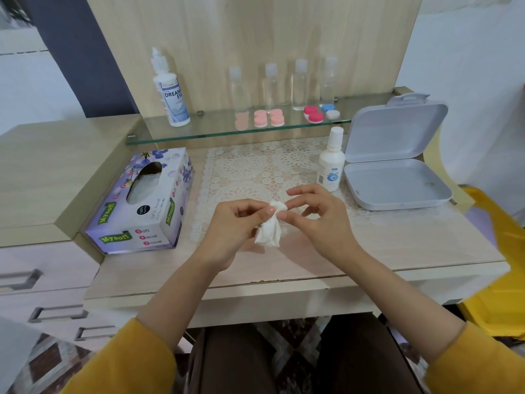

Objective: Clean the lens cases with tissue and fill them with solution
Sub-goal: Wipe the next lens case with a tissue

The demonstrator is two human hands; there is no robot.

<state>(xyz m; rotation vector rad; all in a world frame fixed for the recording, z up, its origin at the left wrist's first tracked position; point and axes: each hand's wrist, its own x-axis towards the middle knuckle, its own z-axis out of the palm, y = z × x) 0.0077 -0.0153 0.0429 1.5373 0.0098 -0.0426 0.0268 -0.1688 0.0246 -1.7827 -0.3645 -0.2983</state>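
Sitting at a pale wooden desk (397, 245), you hold a crumpled white tissue (270, 230) above a lace mat (255, 169) at the middle of the view; your left hand (234, 224) has its thumb and fingers curled onto the tissue's upper end from nine o'clock, and your right hand (315, 214) pinches the same end from three o'clock with thumb and forefinger, the other fingers lifted clear; whether a small case part is wrapped inside the wad cannot be told, since the paper hides it. The lens cases (277, 120) wait on a glass shelf (199, 132) at twelve o'clock from your hands: pink ones in the middle, a red case (314, 114) toward one o'clock, a blue and white case (330, 110) just beside it. A tall solution bottle (170, 92) stands on the shelf at eleven o'clock; a smaller white bottle (331, 160) stands on the desk at one o'clock, next to an open grey box (395, 166) at two o'clock; the tissue box (142, 200) lies at nine o'clock.

The step in hand looks like shaping the tissue for wiping; twist the top into a firm, narrow tip so it can reach the bottom of each little well; keep the pinch light, since thin paper tears and sheds lint; turn to a dry part for each case; wipe caps too before any solution goes in.
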